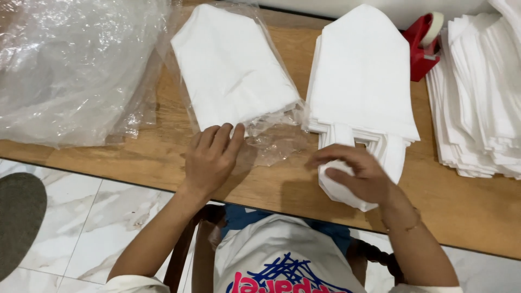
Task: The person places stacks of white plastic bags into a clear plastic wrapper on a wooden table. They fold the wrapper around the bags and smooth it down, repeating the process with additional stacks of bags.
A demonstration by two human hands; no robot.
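Wooden table (163, 157) — clear bag (271, 138), white cloths (230, 68) inside

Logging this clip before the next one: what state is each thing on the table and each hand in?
Left hand: open, fingertips on the bagged cloth.
Bagged cloth: folded, inside an open clear bag.
Right hand: closed on a white piece.
White piece: bunched, partly hidden.
Middle stack: folded, unbagged.
Right-hand stack: piled, edges fanned.
Loose plastic sheet: crumpled.
Tape dispenser: upright, roll loaded.
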